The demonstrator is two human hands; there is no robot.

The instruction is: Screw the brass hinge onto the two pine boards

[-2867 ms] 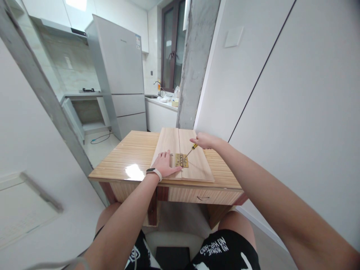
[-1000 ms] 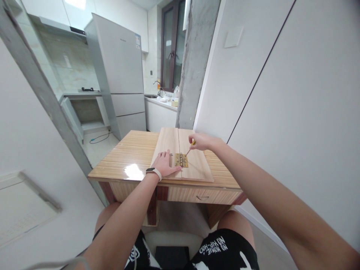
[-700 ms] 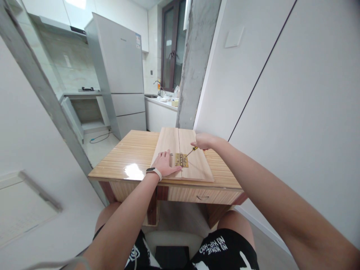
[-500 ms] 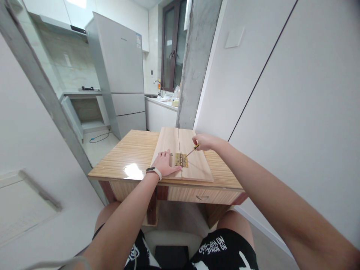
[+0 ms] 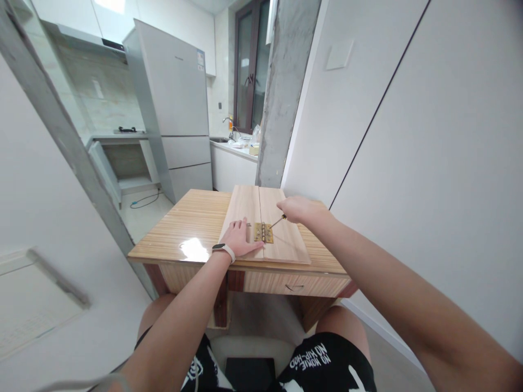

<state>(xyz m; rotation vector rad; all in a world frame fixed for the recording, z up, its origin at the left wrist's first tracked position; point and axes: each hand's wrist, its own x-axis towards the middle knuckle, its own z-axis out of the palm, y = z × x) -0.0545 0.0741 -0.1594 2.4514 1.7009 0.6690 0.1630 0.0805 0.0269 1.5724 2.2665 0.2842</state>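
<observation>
Two pale wooden boards (image 5: 245, 207) lie side by side on a striped wooden table (image 5: 192, 223). A brass hinge (image 5: 263, 233) spans their seam near the front. My left hand (image 5: 239, 239), with a watch at the wrist, lies flat and open on the left board, its fingertips next to the hinge. My right hand (image 5: 297, 208) is closed around a screwdriver (image 5: 278, 221) with a yellow handle, held at a slant with its tip on the hinge's right leaf.
The table has a drawer (image 5: 294, 284) at its front edge, above my knees. A white wall stands close on the right, a concrete pillar (image 5: 281, 92) behind the table. A fridge (image 5: 175, 109) and a kitchen counter (image 5: 235, 147) are further back.
My right hand has turned slightly on the screwdriver, which keeps its tip on the hinge. The left hand and the boards have stayed still.
</observation>
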